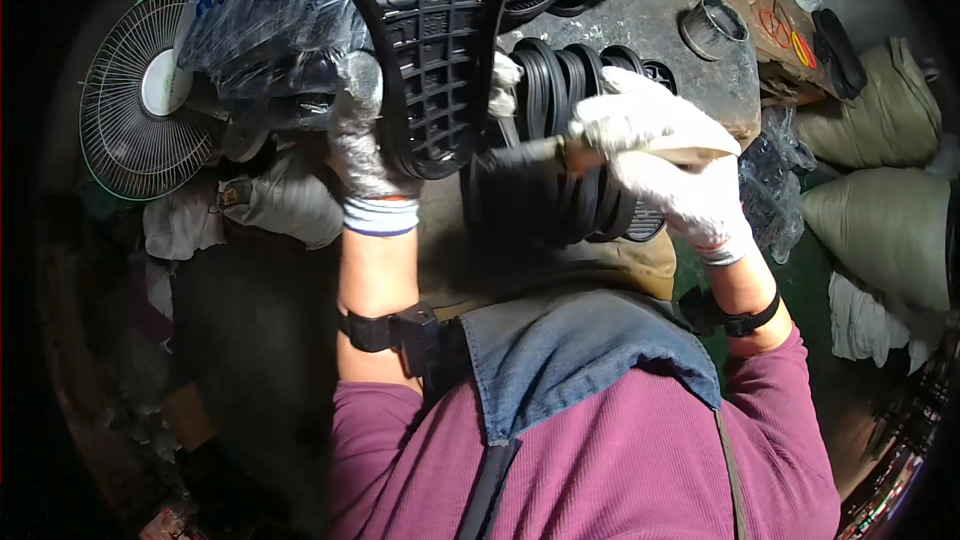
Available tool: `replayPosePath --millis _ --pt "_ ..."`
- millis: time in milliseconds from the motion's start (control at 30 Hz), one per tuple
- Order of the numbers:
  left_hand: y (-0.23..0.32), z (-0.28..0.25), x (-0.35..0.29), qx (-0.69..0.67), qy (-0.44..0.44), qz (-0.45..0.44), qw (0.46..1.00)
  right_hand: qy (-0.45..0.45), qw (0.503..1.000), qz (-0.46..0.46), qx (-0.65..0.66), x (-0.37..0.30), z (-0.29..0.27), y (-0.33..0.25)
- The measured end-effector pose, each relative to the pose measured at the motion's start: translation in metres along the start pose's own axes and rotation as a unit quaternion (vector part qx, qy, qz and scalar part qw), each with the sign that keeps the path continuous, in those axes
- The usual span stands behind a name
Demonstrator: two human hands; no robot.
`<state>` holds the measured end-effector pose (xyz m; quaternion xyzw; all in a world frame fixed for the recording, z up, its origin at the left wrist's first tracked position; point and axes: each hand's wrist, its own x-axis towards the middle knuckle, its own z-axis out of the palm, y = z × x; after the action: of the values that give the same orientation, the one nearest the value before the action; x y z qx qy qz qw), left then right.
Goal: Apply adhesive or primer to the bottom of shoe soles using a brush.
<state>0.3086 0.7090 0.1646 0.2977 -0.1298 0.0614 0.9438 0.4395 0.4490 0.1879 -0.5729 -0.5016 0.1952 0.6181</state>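
Fan (163,82): It is standing at the far left, showing a white hub and a wire guard.
Plastic bundle (270,30): It is lying to the right of the fan, shining in its clear wrapping.
Left hand (365,120): It is wearing a pale glove and is holding a big black sole (440,50); the hand is closing along the left edge, while gloved fingertips are showing at the right edge, so the fingers are clasping it across the width.
Held sole: It is being kept in front of the bench (665,35), its gridded face turning to the camera.
Brush (518,155): Its dark, blurred head is pointing left, near the lower end of the held sole; whether they are touching, I cannot tell.
Row of soles (570,90): Several black soles are standing on edge behind the brush.
Right hand (670,140): It is wearing a white glove; its fingers are bending together and pinching the wooden handle of the brush.
Can (714,28): A grey, stained can is standing on the bench, beyond the right hand.
Sacks (885,230): Greenish, full sacks are resting at the far right.
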Motion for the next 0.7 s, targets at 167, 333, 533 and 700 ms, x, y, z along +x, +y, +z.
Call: replayPosePath --millis 167,333,533,700 --pt "-0.002 0.003 0.006 0.104 0.065 0.036 0.992 0.032 0.977 0.132 0.164 0.025 0.034 -0.003" --pt "-0.008 -0.003 -0.016 0.437 0.191 0.053 0.877 -0.004 0.996 0.055 -0.071 0.027 0.048 -0.012" --pt "-0.047 0.019 -0.034 0.821 0.017 0.173 0.544 0.168 0.961 0.099 -0.197 0.029 -0.004 0.010" --pt "-0.069 0.023 -0.102 0.451 0.213 -0.021 0.867 0.151 0.952 0.070 -0.256 0.029 -0.032 0.044"
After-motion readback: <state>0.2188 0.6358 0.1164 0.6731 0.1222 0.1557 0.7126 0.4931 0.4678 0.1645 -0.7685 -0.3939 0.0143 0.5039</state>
